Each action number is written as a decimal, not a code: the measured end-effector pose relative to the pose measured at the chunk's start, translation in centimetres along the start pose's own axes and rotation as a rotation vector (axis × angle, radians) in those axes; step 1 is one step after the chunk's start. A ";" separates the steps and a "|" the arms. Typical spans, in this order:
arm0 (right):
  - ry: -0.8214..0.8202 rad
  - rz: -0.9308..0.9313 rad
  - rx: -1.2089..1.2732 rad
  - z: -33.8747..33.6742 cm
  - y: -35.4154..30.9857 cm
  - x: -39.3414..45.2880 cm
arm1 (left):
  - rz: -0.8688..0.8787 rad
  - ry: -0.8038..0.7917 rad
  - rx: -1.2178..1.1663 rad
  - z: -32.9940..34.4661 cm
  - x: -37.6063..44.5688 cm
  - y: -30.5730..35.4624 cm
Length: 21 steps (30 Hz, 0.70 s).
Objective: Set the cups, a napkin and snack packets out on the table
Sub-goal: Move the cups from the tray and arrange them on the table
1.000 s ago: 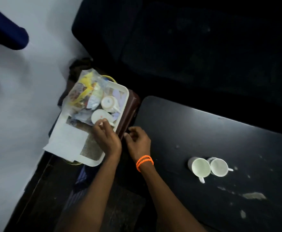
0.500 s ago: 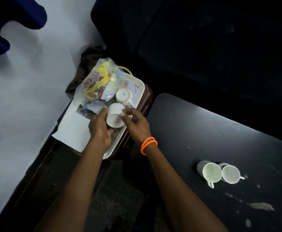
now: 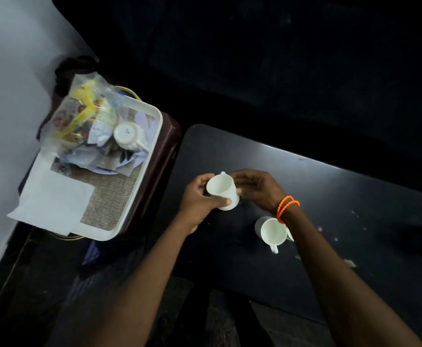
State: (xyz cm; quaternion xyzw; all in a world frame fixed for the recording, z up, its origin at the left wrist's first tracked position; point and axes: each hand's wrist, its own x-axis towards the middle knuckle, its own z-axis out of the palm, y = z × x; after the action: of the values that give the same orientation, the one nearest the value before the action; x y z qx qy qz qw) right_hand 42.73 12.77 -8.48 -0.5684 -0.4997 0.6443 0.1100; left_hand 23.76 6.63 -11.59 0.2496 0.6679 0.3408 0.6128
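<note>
Over the near left part of the black table [image 3: 330, 191], a white cup [image 3: 223, 190] is held between my left hand [image 3: 199, 200] and my right hand [image 3: 257, 187], tilted with its mouth toward me. A second white cup [image 3: 271, 231] stands on the table just below my right wrist, and another behind it is mostly hidden by my forearm. On the white tray [image 3: 142, 171] at the left lie an upturned cup [image 3: 127, 135], a clear bag of snack packets [image 3: 82, 113] and a white napkin [image 3: 52, 204].
The tray rests on a dark brown stand [image 3: 164, 151] beside the table's left edge. A white wall [image 3: 7, 101] is at the far left. The table's right part carries white specks and crumbs [image 3: 350, 262].
Both hands lifted one cup off the tray and carried it right, over the table. One cup is left on the tray. The view has shifted right.
</note>
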 end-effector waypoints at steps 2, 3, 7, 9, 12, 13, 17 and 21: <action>0.075 0.003 -0.074 -1.0 1.5 -0.3 | 0.060 0.020 0.166 2.8 -0.1 -1.0; 0.108 0.006 -0.109 -1.3 2.3 -0.4 | 0.099 0.033 0.243 4.0 -0.2 -1.5; 0.197 0.010 -0.166 -2.2 4.6 -1.1 | 0.217 0.083 0.444 7.0 -0.8 -3.1; 0.229 0.008 -0.176 -2.4 5.2 -1.4 | 0.248 0.083 0.487 7.7 -1.2 -3.7; 0.259 0.007 -0.178 -2.5 6.0 -1.8 | 0.291 0.097 0.516 8.2 -1.7 -4.2; 0.266 0.010 -0.176 -2.6 6.1 -2.0 | 0.299 0.100 0.521 8.4 -1.8 -4.2; 0.287 0.013 -0.187 -2.7 6.3 -2.7 | 0.301 0.078 0.512 8.8 -2.1 -4.2; 0.281 0.049 -0.202 -2.8 6.1 -3.2 | 0.294 0.028 0.539 9.2 -2.5 -4.5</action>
State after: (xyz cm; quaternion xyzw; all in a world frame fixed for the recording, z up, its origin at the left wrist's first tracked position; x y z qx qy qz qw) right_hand 48.78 9.09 -10.79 -0.6730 -0.5277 0.5075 0.1051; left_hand 33.50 3.20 -13.51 0.4921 0.6995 0.2398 0.4594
